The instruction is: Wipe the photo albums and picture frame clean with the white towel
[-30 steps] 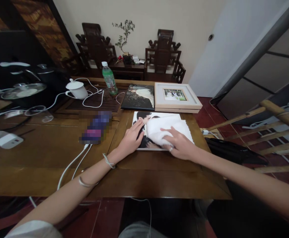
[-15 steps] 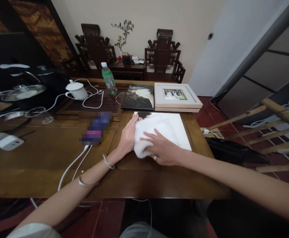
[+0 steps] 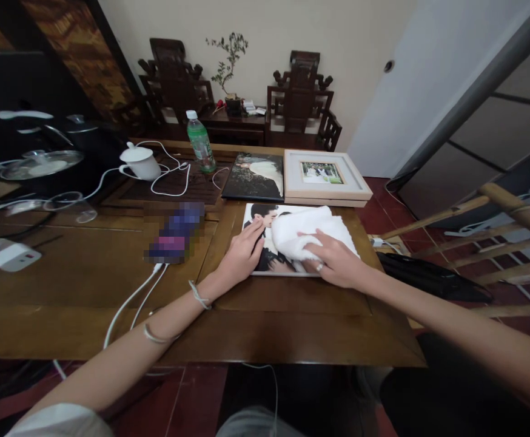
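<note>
A photo panel [image 3: 276, 258] with a picture of a couple lies flat on the wooden table. Over its right half spreads a folded white towel [image 3: 310, 227], hiding much of the picture. My right hand [image 3: 338, 261], a ring on one finger, grips the towel's near edge and presses it on the panel. Across the panel's left edge rests my left hand [image 3: 244, 249], fingers stretched out flat on the picture.
Behind the panel lie a dark photo panel [image 3: 254, 176] and light wooden picture frames [image 3: 326, 177]. A charging phone [image 3: 176, 233], a green-labelled bottle [image 3: 200, 142], a lidded white cup [image 3: 140, 162] and white cables stand left. A wooden chair [image 3: 510, 206] is at right.
My right hand has slid the towel rightward across the panel, uncovering the couple on its left side. My left hand has shifted slightly right, onto the picture.
</note>
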### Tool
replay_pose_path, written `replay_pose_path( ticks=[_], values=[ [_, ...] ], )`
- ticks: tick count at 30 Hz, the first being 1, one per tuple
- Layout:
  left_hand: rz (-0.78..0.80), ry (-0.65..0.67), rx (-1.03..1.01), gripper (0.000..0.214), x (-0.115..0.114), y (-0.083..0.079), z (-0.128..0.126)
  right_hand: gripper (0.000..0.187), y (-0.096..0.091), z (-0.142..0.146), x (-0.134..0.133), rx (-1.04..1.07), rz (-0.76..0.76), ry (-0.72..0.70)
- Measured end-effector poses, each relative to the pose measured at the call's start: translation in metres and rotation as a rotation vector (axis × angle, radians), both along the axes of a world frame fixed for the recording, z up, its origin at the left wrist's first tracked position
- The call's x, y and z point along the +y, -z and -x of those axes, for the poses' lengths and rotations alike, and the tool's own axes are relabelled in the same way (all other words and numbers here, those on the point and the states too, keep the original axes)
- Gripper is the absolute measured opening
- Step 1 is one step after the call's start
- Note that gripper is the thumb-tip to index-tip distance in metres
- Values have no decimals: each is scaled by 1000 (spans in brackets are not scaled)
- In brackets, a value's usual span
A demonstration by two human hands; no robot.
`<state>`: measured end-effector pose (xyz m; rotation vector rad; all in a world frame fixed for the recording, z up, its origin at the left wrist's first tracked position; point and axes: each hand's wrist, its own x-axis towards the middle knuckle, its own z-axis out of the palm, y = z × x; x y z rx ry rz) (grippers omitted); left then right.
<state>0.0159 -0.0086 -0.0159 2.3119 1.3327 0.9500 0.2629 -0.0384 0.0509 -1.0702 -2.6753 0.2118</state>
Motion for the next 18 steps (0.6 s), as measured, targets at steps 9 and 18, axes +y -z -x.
replay_pose_path(
  ticks=[9, 18],
  values=[
    [-34, -10, 40, 41, 0, -2, 0, 31, -13, 70, 70, 320, 269, 189],
    [-47, 16, 16, 41, -1, -3, 2, 33, -15, 65, 83, 357, 400, 153]
  ],
)
